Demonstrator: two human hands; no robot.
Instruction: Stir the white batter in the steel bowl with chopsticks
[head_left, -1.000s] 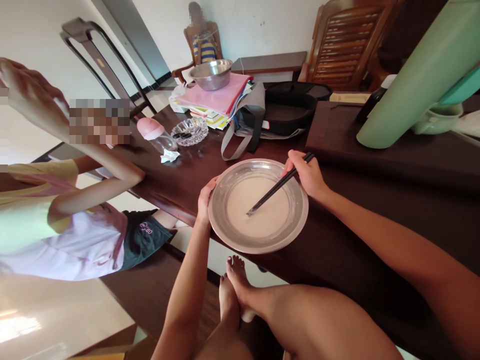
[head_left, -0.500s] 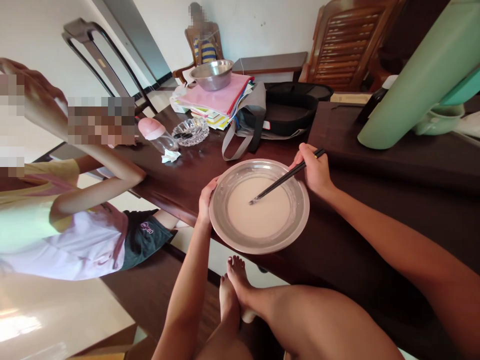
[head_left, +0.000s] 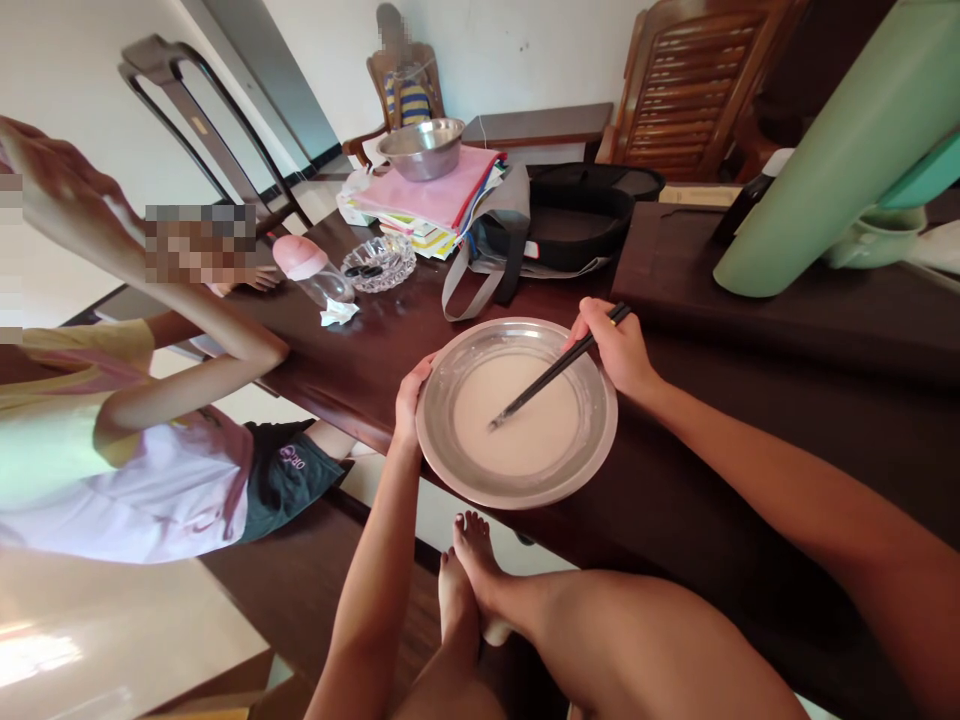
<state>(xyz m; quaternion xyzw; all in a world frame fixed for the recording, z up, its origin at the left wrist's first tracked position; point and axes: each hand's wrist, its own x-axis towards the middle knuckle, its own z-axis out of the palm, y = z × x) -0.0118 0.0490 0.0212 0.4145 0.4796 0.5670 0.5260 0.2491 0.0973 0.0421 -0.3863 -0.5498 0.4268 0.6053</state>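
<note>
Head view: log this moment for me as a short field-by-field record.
left hand: holds the wide metal bowl at its left side
right hand: grips black chopsticks, at the right rim
chopstick tips: in the pale liquid
beyond the bowl: pink-capped bottle, crumpled tissue, glass dish, gray-and-black bag
paper stack: smaller metal bowl on top
far right: large green cylinder
other people: at least two, one in a striped top

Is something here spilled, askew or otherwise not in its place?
No spill shows by the wide round metal basin. A smaller silver metal bowl sits on a pink folder atop papers, an unlikely spot for a dish; crumpled white tissue lies on the dark wooden table.
</note>
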